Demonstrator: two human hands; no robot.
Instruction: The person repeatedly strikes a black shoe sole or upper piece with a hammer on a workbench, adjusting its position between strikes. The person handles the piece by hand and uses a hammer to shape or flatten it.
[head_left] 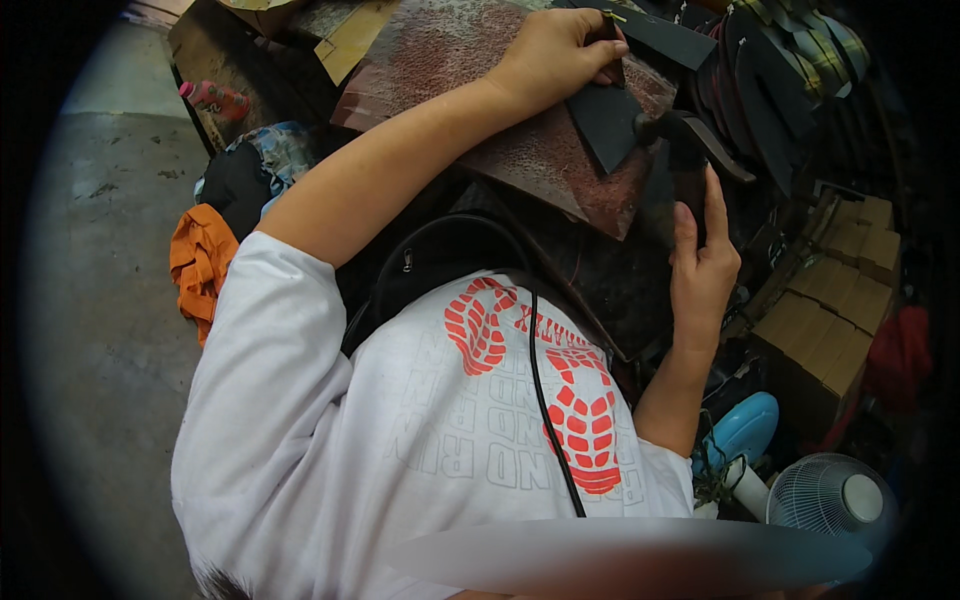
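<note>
1. Left of the slab (430,60), an orange cloth (200,255) lies in a heap, well apart from your work.
2. Your left hand (560,55) pinches a small dark piece (616,72) above the slab's far right part, probably for fine control.
3. Below those fingers, the black sheet (603,125) lies toward the slab's right edge, seemingly placed there to be within reach of both hands.
4. Your right hand (705,265) wraps a hammer-like tool (686,150) by its handle, likely for leverage; you cannot tell whether its head touches the sheet.
5. Beyond the right edge, dark stacked sheets (765,100) stand close by, perhaps for easy reach.
</note>
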